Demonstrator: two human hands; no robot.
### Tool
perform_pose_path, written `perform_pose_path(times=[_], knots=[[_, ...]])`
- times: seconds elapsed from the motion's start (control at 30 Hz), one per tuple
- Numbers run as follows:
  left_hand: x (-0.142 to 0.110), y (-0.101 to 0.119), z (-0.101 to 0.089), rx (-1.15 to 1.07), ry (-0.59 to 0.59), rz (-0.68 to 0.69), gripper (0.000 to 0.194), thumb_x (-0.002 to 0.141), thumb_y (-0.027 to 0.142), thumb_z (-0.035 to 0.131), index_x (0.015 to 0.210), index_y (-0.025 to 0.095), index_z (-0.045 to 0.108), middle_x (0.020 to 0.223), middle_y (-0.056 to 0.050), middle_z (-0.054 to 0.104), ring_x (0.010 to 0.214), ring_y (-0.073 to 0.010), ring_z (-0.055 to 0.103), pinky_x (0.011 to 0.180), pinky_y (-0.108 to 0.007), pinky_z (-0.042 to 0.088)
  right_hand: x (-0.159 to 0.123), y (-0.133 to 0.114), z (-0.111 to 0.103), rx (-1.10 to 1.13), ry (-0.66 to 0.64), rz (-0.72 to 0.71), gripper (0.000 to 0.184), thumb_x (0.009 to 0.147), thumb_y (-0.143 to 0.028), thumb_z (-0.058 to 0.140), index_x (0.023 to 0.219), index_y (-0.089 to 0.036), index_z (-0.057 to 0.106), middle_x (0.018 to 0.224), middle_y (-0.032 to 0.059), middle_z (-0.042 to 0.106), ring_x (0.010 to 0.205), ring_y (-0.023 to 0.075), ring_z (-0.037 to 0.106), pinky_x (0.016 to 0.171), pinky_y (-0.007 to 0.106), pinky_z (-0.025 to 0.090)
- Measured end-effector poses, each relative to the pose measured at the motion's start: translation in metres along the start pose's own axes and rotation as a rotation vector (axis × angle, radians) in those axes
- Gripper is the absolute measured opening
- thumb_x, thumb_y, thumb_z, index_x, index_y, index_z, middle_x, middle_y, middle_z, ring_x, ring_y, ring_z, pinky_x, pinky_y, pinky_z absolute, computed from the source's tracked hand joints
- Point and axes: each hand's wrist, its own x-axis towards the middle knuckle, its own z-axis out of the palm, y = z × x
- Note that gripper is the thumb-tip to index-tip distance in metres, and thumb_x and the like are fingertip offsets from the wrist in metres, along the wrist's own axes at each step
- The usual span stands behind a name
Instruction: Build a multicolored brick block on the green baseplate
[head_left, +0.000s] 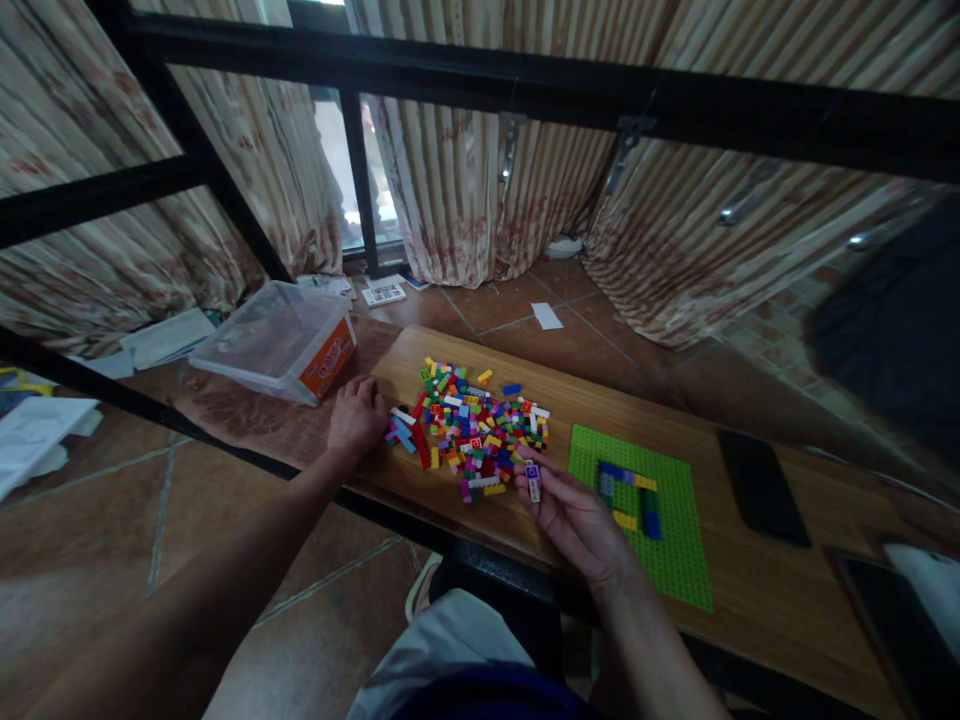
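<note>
A heap of small coloured bricks lies on the wooden table. My right hand is palm up just right of the heap, its fingertips pinched on a small purple-and-white brick. My left hand rests curled at the heap's left edge, its fingers hidden among the bricks there. To the right of my right hand lies a green baseplate with a partial frame of blue, yellow and green bricks built on it.
A clear plastic tub with an orange label stands at the table's left end. A dark phone lies right of the baseplate, with another dark device at the right edge. Papers lie on the tiled floor by the curtains.
</note>
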Motion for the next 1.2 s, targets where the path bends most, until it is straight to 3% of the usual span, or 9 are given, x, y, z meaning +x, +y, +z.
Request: perform_pose_path(times=[0.3,0.47,0.7,0.83,0.97,1.1,1.2], knots=[[0.001,-0.003,0.001,-0.009,0.023,0.019,0.039,0.087,0.027,0.042,0.119,0.011,0.059,0.128,-0.017,0.056,0.118,-0.0317,0.05,0.104,-0.044,0.039,-0.031,0.023,-0.016,0.082,0.07,0.029,0.025,0.071,-0.019,0.079,0.095,-0.019,0.071,0.09,0.0021,0.072,0.078,0.0104,0.067,0.075,0.023,0.054],[0.003,-0.001,-0.001,-0.002,0.017,0.039,0.039,0.087,0.028,0.041,0.117,0.011,0.059,0.126,-0.018,0.056,0.119,-0.033,0.049,0.105,-0.046,0.039,-0.034,0.031,-0.017,0.125,0.084,-0.007,0.019,0.073,-0.023,0.078,0.09,-0.019,0.068,0.092,0.0038,0.071,0.067,0.007,0.061,0.061,0.018,0.05],[0.005,-0.003,-0.001,-0.012,0.015,0.06,0.037,0.087,0.029,0.04,0.115,0.013,0.059,0.122,-0.017,0.058,0.119,-0.0324,0.049,0.105,-0.048,0.038,-0.029,0.024,-0.015,0.159,0.13,-0.116,0.019,0.072,-0.023,0.077,0.084,-0.019,0.063,0.069,-0.0041,0.061,0.042,0.001,0.024,0.035,0.012,0.021],[0.005,-0.004,-0.001,-0.011,0.022,0.05,0.037,0.087,0.03,0.041,0.115,0.014,0.059,0.123,-0.016,0.057,0.119,-0.0327,0.049,0.104,-0.049,0.04,-0.025,0.023,-0.013,0.127,0.18,-0.168,0.021,0.069,-0.024,0.078,0.081,-0.019,0.062,0.068,-0.0039,0.061,0.042,0.0011,0.02,0.034,0.013,0.015],[0.005,-0.002,-0.003,-0.008,0.008,0.04,0.038,0.087,0.031,0.04,0.115,0.013,0.059,0.124,-0.017,0.056,0.12,-0.0331,0.049,0.105,-0.049,0.039,-0.016,0.017,-0.014,0.075,0.23,-0.255,0.023,0.065,-0.025,0.08,0.082,-0.02,0.065,0.071,-0.0028,0.065,0.044,0.0011,0.029,0.037,0.013,0.025],[0.004,0.0,-0.004,-0.014,0.001,0.034,0.038,0.087,0.03,0.04,0.115,0.013,0.059,0.125,-0.017,0.056,0.121,-0.0324,0.049,0.106,-0.048,0.039,0.005,0.005,-0.019,-0.056,0.354,-0.393,0.026,0.058,-0.027,0.082,0.079,-0.02,0.069,0.075,-0.0018,0.066,0.056,0.0055,0.049,0.052,0.018,0.043],[0.004,0.001,-0.005,-0.011,-0.001,0.027,0.038,0.087,0.03,0.04,0.115,0.013,0.059,0.125,-0.018,0.056,0.12,-0.033,0.049,0.105,-0.048,0.039,0.025,0.002,-0.022,-0.171,0.427,-0.509,0.024,0.058,-0.033,0.081,0.077,-0.021,0.07,0.076,-0.0016,0.066,0.065,0.01,0.056,0.062,0.024,0.048]])
